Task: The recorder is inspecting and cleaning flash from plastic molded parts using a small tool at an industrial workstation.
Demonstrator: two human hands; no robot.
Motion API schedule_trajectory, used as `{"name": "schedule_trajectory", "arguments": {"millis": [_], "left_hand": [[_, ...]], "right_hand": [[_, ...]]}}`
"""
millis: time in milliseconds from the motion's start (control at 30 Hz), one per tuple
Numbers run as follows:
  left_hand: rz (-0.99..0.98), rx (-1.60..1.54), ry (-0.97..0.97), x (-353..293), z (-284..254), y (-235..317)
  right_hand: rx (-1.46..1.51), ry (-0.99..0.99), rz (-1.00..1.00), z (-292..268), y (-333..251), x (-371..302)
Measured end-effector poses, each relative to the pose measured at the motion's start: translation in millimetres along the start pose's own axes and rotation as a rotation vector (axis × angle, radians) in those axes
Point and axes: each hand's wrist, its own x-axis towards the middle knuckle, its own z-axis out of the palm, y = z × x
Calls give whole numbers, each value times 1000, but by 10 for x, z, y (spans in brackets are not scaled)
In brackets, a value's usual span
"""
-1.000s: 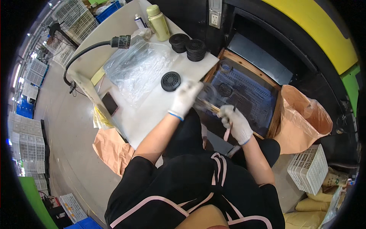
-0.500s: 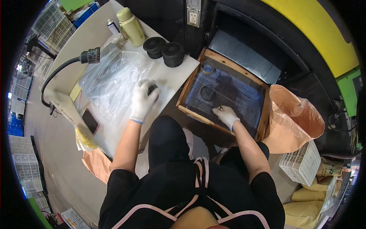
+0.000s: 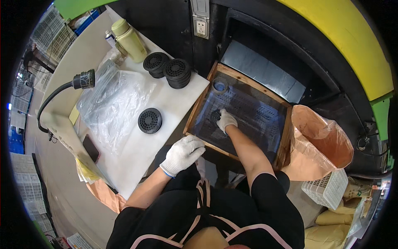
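Note:
In a wooden-framed box with a dark bottom, my right hand, in a white glove, has its fingers closed on the edge of a round black grille. The hand partly covers that grille. My left hand, also gloved, is by the box's near left corner, its fingers loosely extended and nothing visible in them. Another round black grille lies flat on the white table. Farther back stand two stacks of similar grilles, a left stack and a right stack.
Clear plastic bags cover the table's left part, near a phone, a yellow-green bottle and a bendy-necked lamp. A ring of tape lies in the box. Right of it stands an open brown bag above a white crate.
My left hand has let go of a grille on the table and moved right and nearer to me. My right hand has reached farther left, onto the grille in the box. The view has shifted slightly.

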Motion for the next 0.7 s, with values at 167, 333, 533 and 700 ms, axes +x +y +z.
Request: {"name": "schedule_trajectory", "arguments": {"millis": [167,333,533,700], "left_hand": [[-102,-7,24,-83,-2,-29],[-57,-9,34,-139,0,27],[-55,41,14,-198,-7,44],[-46,23,48,-195,25,-67]], "right_hand": [[-166,59,-116,68,-26,-302],[-258,-35,-234,102,-3,-554],[-224,-146,-157,143,163,-804],[-346,-176,11,-102,188,-1006]]}}
